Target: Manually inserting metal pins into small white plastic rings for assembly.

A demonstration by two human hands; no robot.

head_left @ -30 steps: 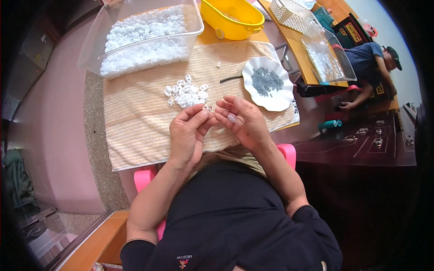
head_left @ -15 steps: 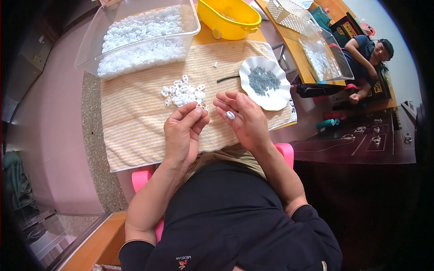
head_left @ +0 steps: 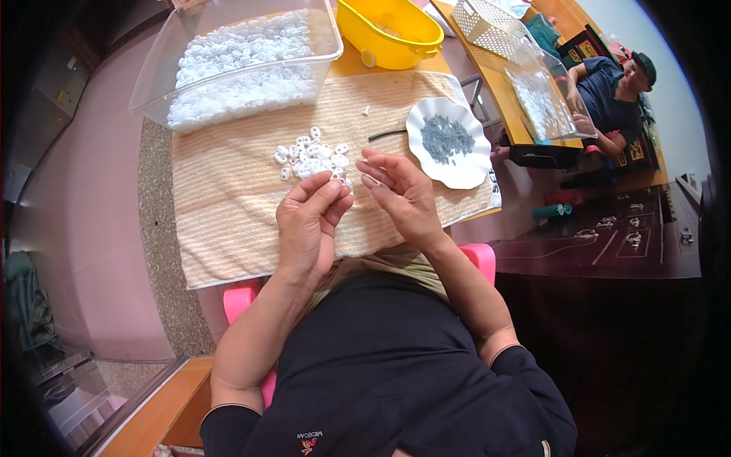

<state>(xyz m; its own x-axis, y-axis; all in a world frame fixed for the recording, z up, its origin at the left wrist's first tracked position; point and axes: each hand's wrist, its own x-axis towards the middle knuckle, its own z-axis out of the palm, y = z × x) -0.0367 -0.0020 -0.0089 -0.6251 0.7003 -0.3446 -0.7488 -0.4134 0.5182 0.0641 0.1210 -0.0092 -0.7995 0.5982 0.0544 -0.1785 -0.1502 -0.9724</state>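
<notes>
Left hand: [head_left: 316, 209] thumb and index tips together, clamped on a small white piece [head_left: 336, 180] with holes, held above the towel at the near edge of the pile.
Right hand: [head_left: 407, 194] just beside the left, palm turned inward, thumb bent toward the fingers — whether it grips anything I cannot tell.
Towel: [head_left: 236, 228] orange-and-white stripes, spread over the counter [head_left: 352, 65].
Pile: [head_left: 311, 161] loose white pieces just beyond the left hand, a few strays at its rim.
Dish: [head_left: 473, 174] white, scalloped, beyond the right hand; small grey bits [head_left: 445, 139] heaped in it.
Dark rod: [head_left: 387, 135] thin, lying by the dish.
White peg: [head_left: 366, 111] alone on the towel, beyond the rod.
Progress: one piece in hand, plenty loose, dish well stocked — mid-run, I judge, much left. Whether the lot in the clear tub [head_left: 327, 47] is finished, cannot tell.
Yellow basin: [head_left: 396, 47] far side, right of the tub.
Co-worker: [head_left: 618, 95] at another counter, far right, beside a second tub of white pieces.
</notes>
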